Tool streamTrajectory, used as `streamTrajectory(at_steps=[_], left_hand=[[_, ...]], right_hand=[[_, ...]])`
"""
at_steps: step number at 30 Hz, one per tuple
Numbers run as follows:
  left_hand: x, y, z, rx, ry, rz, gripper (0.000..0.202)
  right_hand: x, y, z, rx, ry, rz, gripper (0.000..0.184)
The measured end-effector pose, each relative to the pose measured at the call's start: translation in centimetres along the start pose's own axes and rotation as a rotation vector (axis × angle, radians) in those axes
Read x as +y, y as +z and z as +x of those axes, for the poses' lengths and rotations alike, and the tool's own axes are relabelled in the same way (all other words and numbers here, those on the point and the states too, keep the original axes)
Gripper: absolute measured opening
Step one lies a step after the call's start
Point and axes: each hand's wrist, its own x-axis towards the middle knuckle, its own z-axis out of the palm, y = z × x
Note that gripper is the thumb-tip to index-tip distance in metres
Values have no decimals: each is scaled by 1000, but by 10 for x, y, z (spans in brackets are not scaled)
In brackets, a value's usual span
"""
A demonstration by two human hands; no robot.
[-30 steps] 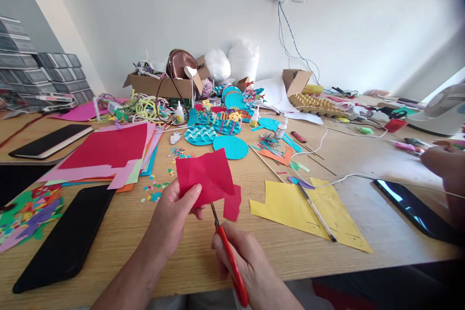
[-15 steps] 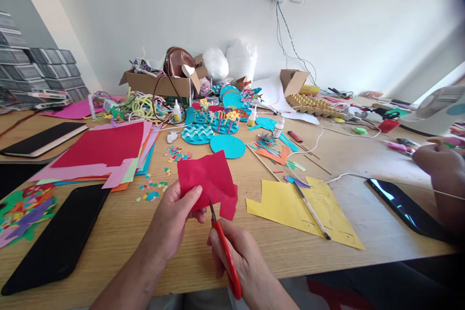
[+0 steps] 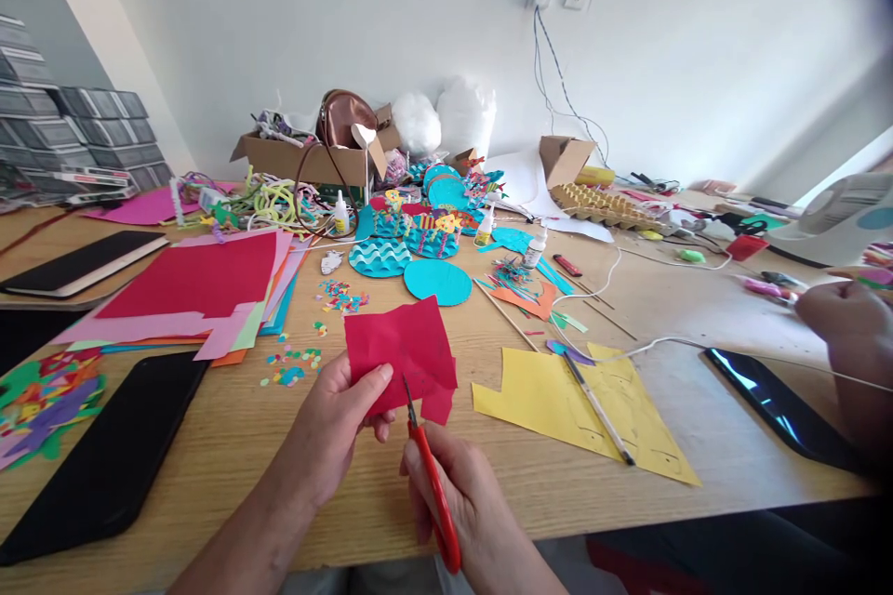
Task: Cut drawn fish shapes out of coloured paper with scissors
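Note:
Between thumb and fingers, my left hand (image 3: 349, 414) pinches a piece of red paper (image 3: 397, 339) above the table. Faint pencil-like marks show on the sheet. My right hand (image 3: 453, 493) is wrapped round the handles of red-handled scissors (image 3: 433, 474). Their blades point up and away from me, with the tip at the paper's lower edge, close to my left thumb. A smaller red flap hangs below the sheet at its right; whether it is still joined I cannot tell. Yellow paper (image 3: 537, 390) with drawn lines lies to the right, a pen (image 3: 598, 409) across it.
To the left are stacked coloured papers (image 3: 195, 274), a black phone-like slab (image 3: 104, 456) and paper scraps (image 3: 52, 404). Blue discs (image 3: 437, 282) and glue bottles (image 3: 535, 246) stand beyond my hands. At right, another person's hand (image 3: 837, 316) is near a phone (image 3: 781, 404) and a white cable (image 3: 648, 344).
The red paper has turned and shifted slightly to the right and down. The scissors' tip remains at its lower edge. Both hands keep their hold.

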Motion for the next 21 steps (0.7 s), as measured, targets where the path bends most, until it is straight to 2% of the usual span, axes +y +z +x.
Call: streamTrajectory(at_steps=[8, 14, 21], left_hand=[[0, 2, -3, -22, -41, -13, 18], [1, 3, -4, -12, -61, -18, 17], [1, 5, -6, -72, -68, -28, 17]], right_hand=[[6, 0, 4, 93, -162, -121, 57], [4, -1, 3, 94, -136, -127, 59], [6, -2, 3, 45, -139, -57, 59]])
